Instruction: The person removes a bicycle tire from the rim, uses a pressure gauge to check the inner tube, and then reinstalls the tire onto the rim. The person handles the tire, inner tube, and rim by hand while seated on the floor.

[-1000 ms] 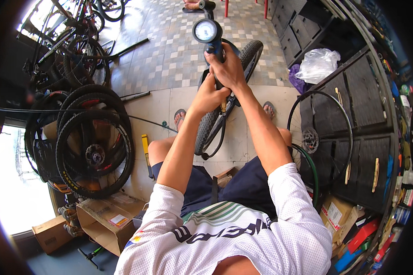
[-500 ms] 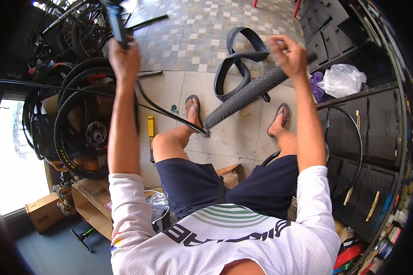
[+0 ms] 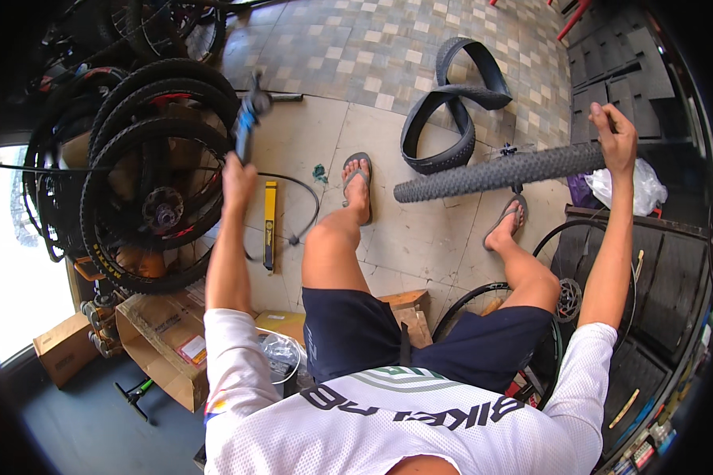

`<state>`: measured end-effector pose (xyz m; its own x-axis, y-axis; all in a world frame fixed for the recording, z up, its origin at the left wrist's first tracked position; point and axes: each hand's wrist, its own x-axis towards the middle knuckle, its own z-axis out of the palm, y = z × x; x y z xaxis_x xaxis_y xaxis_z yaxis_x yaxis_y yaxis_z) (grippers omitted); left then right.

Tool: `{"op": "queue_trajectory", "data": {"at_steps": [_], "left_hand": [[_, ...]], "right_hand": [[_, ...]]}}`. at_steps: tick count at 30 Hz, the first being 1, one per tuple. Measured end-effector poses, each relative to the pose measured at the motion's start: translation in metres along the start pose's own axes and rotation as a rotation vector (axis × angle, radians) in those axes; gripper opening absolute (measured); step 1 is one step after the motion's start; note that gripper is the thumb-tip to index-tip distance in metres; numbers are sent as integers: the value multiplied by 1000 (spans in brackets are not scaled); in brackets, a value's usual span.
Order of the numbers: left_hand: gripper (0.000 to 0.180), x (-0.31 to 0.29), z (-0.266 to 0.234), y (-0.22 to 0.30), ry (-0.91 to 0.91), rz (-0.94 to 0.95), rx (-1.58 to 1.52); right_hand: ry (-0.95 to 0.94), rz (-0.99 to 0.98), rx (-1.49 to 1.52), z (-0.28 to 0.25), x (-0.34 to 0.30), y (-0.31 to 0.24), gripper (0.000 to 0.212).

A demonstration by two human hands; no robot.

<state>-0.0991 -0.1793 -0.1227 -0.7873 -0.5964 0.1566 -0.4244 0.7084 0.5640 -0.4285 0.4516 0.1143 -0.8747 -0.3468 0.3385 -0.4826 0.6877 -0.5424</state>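
Note:
My left hand is closed round the handle of a blue-and-black tool that looks like an air inflator gun; motion blurs its head. A thin black hose loops over the floor near it. On the right, a bicycle wheel with a knobbly black tyre stands upright, seen edge-on from above, its hub showing at the sides. My right hand grips the right end of this tyre, the fingers partly hidden. Beyond the wheel lies a loose black tyre, twisted into a figure eight.
Several bicycle wheels stack up at the left. A yellow narrow package lies on the tiled floor. Cardboard boxes sit at lower left. Dark drawers and a clear plastic bag are at right. Another wheel lies by my leg.
My right hand, earlier lifted off the tyre with bent fingers, now holds its right end. The wheel has swung to a flatter angle. My left hand and the tool have come lower and nearer.

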Motion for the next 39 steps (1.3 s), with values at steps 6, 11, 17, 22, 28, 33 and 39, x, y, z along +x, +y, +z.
{"op": "queue_trajectory", "data": {"at_steps": [6,11,17,22,28,33,39], "left_hand": [[39,-171,137,-59,-349,-677,170],[41,-233,168,-53,-459,-801,153],[50,-256,186,-43,-541,-983,172],[62,-252,186,-48,-643,-1031,152],[65,-200,161,-68,-467,-692,-31],[62,-47,54,197,-580,-63,-685],[76,-96,9,463,-702,520,-371]], "right_hand": [[-78,70,70,-2,-12,13,32],[-75,27,45,-22,-19,34,27],[-154,31,40,-24,-25,22,26],[-139,-30,63,-21,-53,-2,23],[-144,-158,128,7,-57,-56,26],[-85,-278,-84,14,-76,-83,30],[123,-245,799,37,-58,-103,27]]}}
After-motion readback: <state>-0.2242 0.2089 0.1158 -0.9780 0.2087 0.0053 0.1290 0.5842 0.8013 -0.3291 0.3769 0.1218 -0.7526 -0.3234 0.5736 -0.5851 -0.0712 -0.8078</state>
